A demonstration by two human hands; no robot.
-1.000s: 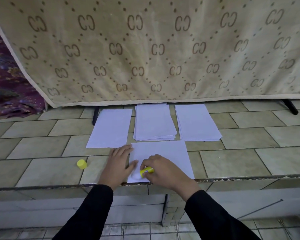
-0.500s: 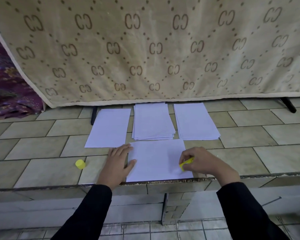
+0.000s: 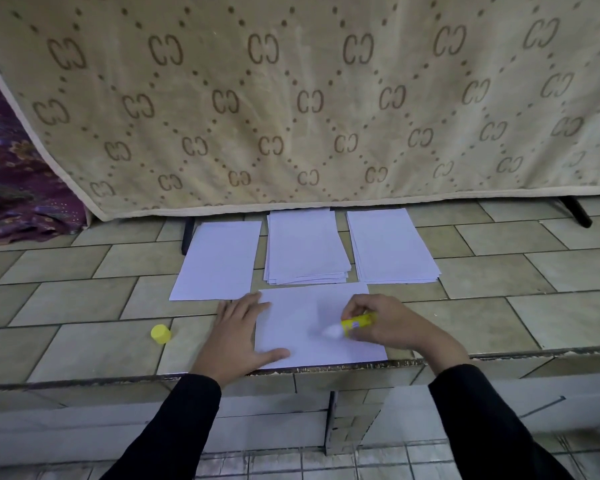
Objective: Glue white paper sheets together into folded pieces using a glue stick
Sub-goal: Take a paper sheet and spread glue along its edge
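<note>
A tiled ledge (image 3: 84, 348) bears paper stacks (image 3: 305, 247); patterned beige cloth (image 3: 291, 98) hangs behind.

- The white sheet (image 3: 302, 306) I'm gluing lies flat and crosswise at the near edge, with my left hand (image 3: 238, 336) pressing its left side.
- The uncapped yellow glue stick (image 3: 358, 322) is tilted in my right hand (image 3: 392, 325), its blurred white tip at the sheet.
- Its yellow cap (image 3: 160, 333) stands well to the left.
- Behind lie a single sheet (image 3: 219, 261), a fanned stack (image 3: 305, 249) and a neater stack (image 3: 390, 247).
</note>
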